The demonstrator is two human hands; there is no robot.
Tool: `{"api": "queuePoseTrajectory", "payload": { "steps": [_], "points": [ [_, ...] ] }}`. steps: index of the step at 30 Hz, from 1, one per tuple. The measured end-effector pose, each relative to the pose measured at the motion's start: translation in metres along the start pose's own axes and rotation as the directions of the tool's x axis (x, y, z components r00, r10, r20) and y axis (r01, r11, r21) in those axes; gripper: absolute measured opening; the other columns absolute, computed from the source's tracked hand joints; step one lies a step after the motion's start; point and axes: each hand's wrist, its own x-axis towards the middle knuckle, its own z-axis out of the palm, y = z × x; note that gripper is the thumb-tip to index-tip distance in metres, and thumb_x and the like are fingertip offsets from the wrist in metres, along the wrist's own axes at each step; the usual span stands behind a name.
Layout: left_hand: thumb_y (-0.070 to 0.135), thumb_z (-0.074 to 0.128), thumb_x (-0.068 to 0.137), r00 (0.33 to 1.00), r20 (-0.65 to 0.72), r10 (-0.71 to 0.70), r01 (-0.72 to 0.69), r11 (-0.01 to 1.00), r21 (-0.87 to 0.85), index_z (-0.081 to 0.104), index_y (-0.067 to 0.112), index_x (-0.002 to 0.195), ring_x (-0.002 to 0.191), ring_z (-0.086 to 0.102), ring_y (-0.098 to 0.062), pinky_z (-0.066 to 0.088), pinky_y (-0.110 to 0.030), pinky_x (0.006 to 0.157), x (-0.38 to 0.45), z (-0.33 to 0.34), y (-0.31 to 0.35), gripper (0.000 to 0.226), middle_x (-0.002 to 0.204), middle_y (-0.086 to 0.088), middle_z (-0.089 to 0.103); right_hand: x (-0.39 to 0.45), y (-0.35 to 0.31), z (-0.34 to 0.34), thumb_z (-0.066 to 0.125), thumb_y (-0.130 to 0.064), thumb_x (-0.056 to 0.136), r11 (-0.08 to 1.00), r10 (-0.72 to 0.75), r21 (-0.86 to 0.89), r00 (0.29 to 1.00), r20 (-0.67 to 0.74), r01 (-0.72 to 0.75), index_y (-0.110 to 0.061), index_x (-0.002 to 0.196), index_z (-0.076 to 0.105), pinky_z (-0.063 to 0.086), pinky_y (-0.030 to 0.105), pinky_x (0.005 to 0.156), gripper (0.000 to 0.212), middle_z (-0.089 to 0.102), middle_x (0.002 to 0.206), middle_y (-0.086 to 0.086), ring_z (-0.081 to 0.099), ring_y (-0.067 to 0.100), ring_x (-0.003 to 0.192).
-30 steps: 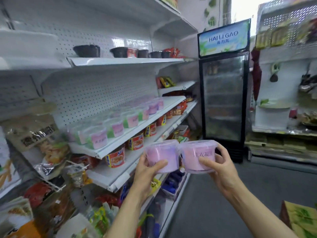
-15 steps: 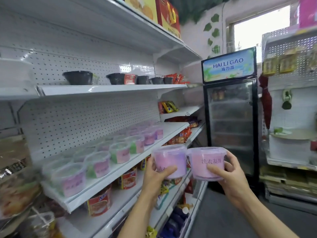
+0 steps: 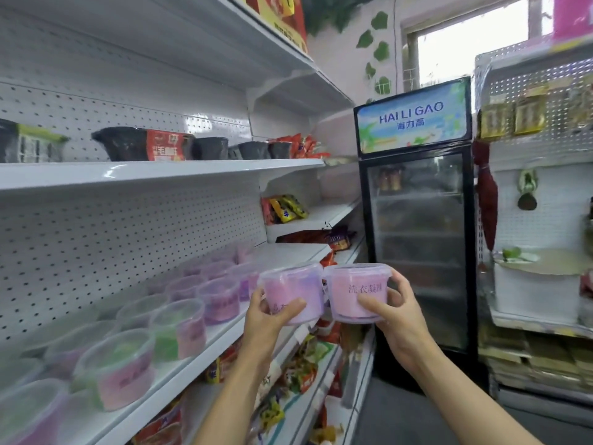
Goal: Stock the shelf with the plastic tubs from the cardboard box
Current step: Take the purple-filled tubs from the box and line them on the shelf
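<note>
- Head view: the left hand [image 3: 272,319] is wrapped around a pink tub [image 3: 293,292], thumb across its front.
- The right hand [image 3: 396,311] clasps a second pink tub [image 3: 357,292] bearing dark printed characters.
- The two tubs touch side by side, held in the air just beside the front edge of the white shelf [image 3: 199,358].
- Rows of stocked tubs [image 3: 218,298] stand on that shelf, to the left of the hands.
- A glass-door cooler [image 3: 417,239] stands behind.

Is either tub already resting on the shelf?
No, the left hand and right hand each hold a pink tub in the air.
</note>
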Motion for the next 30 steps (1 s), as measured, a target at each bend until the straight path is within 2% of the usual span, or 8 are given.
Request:
{"api": "queuePoseTrajectory", "payload": {
  "steps": [7,11,13,16,20,23,26,30],
  "points": [
    [0.037,0.095,0.054,0.994,-0.107,-0.001,0.003,1.0,0.018,0.054,0.021,0.134,0.109,0.069,-0.024,0.054,-0.048,0.097,0.087,0.039,-0.057,0.091,0.12,-0.004,0.071,0.117,0.033,-0.05,0.097,-0.028,0.035,0.999,0.042,-0.008,0.996,0.081,-0.041,-0.026,0.13,0.05,0.057,0.04,0.075,0.106,0.066,0.117,0.014,0.069,0.028,0.101],
    [0.037,0.098,0.052,0.977,-0.213,-0.028,0.038,0.998,0.041,0.055,0.023,0.13,0.111,0.067,-0.034,0.05,-0.056,0.099,0.134,0.061,-0.078,0.09,0.122,-0.011,0.069,0.192,0.053,-0.078,0.1,-0.031,0.028,0.989,0.144,0.017,0.979,0.146,-0.149,-0.026,0.135,0.045,0.057,0.044,0.078,0.121,0.063,0.124,0.014,0.069,0.028,0.102],
    [0.039,0.098,0.053,0.962,-0.269,-0.044,0.062,0.996,0.059,0.053,0.027,0.128,0.111,0.063,-0.046,0.051,-0.063,0.091,0.155,0.069,-0.09,0.088,0.128,-0.019,0.063,0.225,0.066,-0.088,0.1,-0.03,0.029,0.982,0.173,0.036,0.965,0.196,-0.184,-0.027,0.132,0.048,0.056,0.045,0.081,0.116,0.063,0.124,0.014,0.067,0.029,0.105],
    [0.04,0.096,0.055,0.947,-0.315,-0.056,0.086,0.993,0.079,0.055,0.031,0.118,0.094,0.064,-0.037,0.055,-0.047,0.071,0.182,0.074,-0.109,0.076,0.125,-0.021,0.063,0.268,0.09,-0.095,0.1,-0.029,0.024,0.966,0.227,0.07,0.946,0.233,-0.249,-0.028,0.129,0.051,0.055,0.045,0.082,0.115,0.064,0.122,0.013,0.067,0.03,0.106],
    [0.044,0.095,0.055,0.915,-0.403,-0.014,0.064,0.992,0.111,0.052,0.028,0.127,0.108,0.067,-0.023,0.055,-0.047,0.095,0.214,0.077,-0.136,0.086,0.124,-0.005,0.066,0.319,0.122,-0.095,0.1,-0.027,0.024,0.947,0.272,0.082,0.913,0.306,-0.309,-0.025,0.129,0.052,0.058,0.032,0.065,0.115,0.067,0.118,0.011,0.07,0.024,0.098],
    [0.044,0.091,0.054,0.894,-0.447,0.027,0.038,0.99,0.137,0.051,0.02,0.132,0.109,0.066,-0.014,0.055,-0.035,0.095,0.239,0.074,-0.151,0.09,0.125,-0.001,0.064,0.359,0.15,-0.093,0.098,-0.021,0.032,0.937,0.298,0.069,0.884,0.36,-0.343,-0.026,0.131,0.049,0.058,0.035,0.063,0.11,0.066,0.118,0.012,0.068,0.029,0.1],
    [0.045,0.091,0.051,0.871,-0.49,0.042,0.042,0.986,0.159,0.051,0.022,0.134,0.112,0.064,-0.011,0.055,-0.032,0.096,0.266,0.058,-0.167,0.095,0.128,0.002,0.063,0.399,0.185,-0.084,0.098,-0.023,0.035,0.929,0.332,0.016,0.849,0.411,-0.37,-0.029,0.134,0.046,0.058,0.041,0.072,0.112,0.064,0.123,0.014,0.064,0.033,0.108],
    [0.055,0.095,0.046,0.823,-0.565,0.059,0.078,0.973,0.215,0.049,0.026,0.138,0.121,0.06,-0.015,0.051,-0.042,0.104,0.307,0.031,-0.181,0.106,0.135,0.004,0.06,0.449,0.228,-0.061,0.1,-0.035,0.02,0.922,0.35,-0.005,0.829,0.436,-0.387,-0.03,0.139,0.04,0.048,0.047,0.098,0.132,0.062,0.125,0.013,0.061,0.03,0.115]
  ]
}}
